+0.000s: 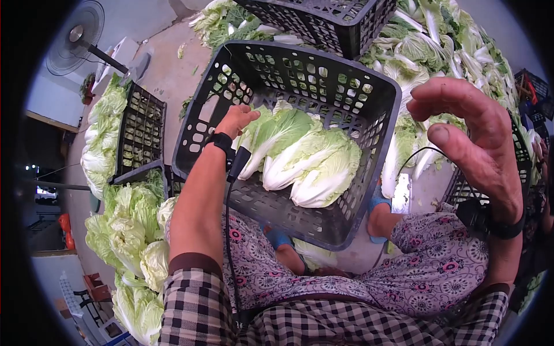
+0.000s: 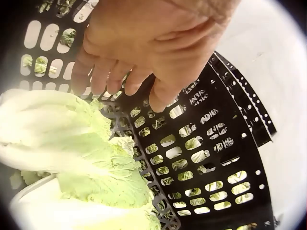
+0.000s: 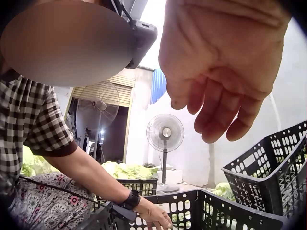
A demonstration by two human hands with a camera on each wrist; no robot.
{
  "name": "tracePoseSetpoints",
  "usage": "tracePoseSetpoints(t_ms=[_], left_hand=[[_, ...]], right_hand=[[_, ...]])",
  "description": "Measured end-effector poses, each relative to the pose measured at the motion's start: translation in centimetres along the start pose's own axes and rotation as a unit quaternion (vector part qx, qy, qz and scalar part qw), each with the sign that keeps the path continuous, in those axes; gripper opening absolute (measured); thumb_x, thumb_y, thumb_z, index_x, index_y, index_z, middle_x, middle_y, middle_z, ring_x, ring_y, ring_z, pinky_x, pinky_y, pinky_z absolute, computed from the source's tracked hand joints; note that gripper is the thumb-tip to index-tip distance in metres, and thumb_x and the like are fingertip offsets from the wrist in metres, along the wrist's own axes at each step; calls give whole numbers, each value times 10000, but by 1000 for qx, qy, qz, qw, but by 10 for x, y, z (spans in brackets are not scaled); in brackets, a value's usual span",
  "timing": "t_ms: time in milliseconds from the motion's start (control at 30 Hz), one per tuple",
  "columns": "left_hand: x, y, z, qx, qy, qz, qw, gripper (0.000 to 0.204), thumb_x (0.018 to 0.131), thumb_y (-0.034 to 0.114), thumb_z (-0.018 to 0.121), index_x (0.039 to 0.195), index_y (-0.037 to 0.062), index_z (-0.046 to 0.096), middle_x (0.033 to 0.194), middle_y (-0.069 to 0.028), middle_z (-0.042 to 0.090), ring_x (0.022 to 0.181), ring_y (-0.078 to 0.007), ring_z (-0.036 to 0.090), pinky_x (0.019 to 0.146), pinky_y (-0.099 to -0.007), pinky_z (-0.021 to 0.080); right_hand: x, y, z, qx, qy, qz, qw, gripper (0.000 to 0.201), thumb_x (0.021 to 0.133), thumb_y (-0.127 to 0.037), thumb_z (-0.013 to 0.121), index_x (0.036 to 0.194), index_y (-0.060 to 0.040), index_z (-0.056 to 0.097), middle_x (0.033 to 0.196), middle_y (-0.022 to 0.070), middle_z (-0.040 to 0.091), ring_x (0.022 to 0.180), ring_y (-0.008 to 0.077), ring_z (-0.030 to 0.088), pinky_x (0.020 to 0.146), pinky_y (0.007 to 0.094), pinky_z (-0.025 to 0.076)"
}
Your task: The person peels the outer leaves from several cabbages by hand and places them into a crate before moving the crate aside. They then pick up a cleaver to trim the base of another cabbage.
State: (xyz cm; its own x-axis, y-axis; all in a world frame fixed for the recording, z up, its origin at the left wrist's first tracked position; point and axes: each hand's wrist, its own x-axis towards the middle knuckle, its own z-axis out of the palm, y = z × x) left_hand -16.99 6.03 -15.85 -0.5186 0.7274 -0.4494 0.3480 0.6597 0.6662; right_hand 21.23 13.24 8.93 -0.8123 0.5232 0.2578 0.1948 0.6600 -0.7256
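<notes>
A black plastic crate stands tilted before the person's knees, with several napa cabbages lying side by side in it. The left hand is inside the crate at its left, just beyond the leafy end of the leftmost cabbage. In the left wrist view its fingers hang loosely over the cabbages, holding nothing. Raised at the right, outside the crate, the right hand has bent, spread fingers and nothing in its grasp. The right wrist view shows that hand high above the crate rim.
Another black crate sits just behind. Heaped napa cabbages cover the floor at the back right. On the left stand a cabbage-filled crate and more loose cabbages. A standing fan is at the far left.
</notes>
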Motion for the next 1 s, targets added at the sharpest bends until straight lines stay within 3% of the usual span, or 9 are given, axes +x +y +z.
tracePoseSetpoints(t_ms=[133, 200, 233, 333, 467, 500, 633, 833, 1000], left_hand=[[30, -52, 14, 178, 37, -10, 983, 599, 704, 392, 672, 1063, -79, 587, 1012, -218, 631, 907, -322, 625, 742, -378, 488], [23, -73, 24, 165, 63, -55, 983, 586, 663, 408, 676, 975, -85, 620, 972, -259, 626, 937, -348, 614, 813, -380, 472], [26, -77, 22, 206, -8, -115, 972, 612, 692, 402, 679, 1056, -79, 576, 990, -195, 629, 900, -294, 617, 753, -364, 485], [17, -74, 31, 282, 26, -75, 956, 556, 645, 396, 670, 953, -66, 629, 958, -253, 631, 915, -314, 631, 829, -363, 482], [40, -89, 34, 332, 60, -119, 934, 636, 628, 431, 700, 1084, -1, 598, 1197, -205, 534, 1121, -353, 511, 907, -413, 444], [29, -78, 32, 356, 6, -134, 925, 835, 615, 516, 718, 1248, 30, 471, 1329, -202, 392, 1206, -374, 418, 956, -440, 401], [23, -87, 40, 285, -76, -150, 944, 1091, 605, 639, 696, 1388, 66, 197, 1359, -258, 315, 1216, -370, 407, 966, -447, 388], [18, -91, 41, 263, -2, -79, 962, 1057, 598, 592, 727, 1336, 0, 257, 1163, -227, 540, 1089, -324, 540, 903, -377, 439], [17, -71, 43, 270, -6, -35, 962, 845, 602, 433, 745, 1206, -40, 390, 1050, -227, 600, 988, -324, 596, 841, -366, 475]], right_hand=[[-4, 9, 0, 0, -12, 9, 1000, 407, 796, -277, 656, 1077, 6, 572, 931, 113, 626, 890, 202, 614, 821, 333, 474], [-4, 12, -2, -3, -20, 23, 1000, 418, 793, -289, 660, 1076, 5, 571, 933, 113, 626, 888, 204, 613, 821, 336, 473], [-4, 15, -3, -2, -23, 32, 999, 422, 792, -295, 661, 1076, 4, 570, 935, 114, 625, 887, 205, 612, 820, 338, 473], [-5, 21, -2, 8, -28, 52, 998, 429, 793, -308, 661, 1072, 4, 570, 949, 120, 622, 885, 209, 609, 815, 343, 474], [-5, 35, -3, -8, -61, 11, 998, 427, 797, -312, 655, 1073, 2, 569, 962, 127, 618, 886, 228, 607, 805, 354, 475], [-5, 38, -3, -12, -70, 1, 997, 424, 798, -309, 654, 1075, 1, 568, 965, 128, 617, 886, 233, 608, 803, 357, 474], [-5, 44, -4, -25, -92, -9, 995, 412, 800, -292, 653, 1082, -5, 566, 976, 134, 619, 884, 249, 609, 799, 365, 474], [-3, 38, -3, -37, -114, 2, 993, 422, 778, -282, 675, 1080, -6, 571, 972, 135, 628, 881, 251, 617, 799, 362, 476], [1, 39, -2, -56, -143, 11, 988, 429, 764, -257, 684, 1091, -5, 567, 979, 133, 629, 904, 239, 605, 818, 351, 469]])
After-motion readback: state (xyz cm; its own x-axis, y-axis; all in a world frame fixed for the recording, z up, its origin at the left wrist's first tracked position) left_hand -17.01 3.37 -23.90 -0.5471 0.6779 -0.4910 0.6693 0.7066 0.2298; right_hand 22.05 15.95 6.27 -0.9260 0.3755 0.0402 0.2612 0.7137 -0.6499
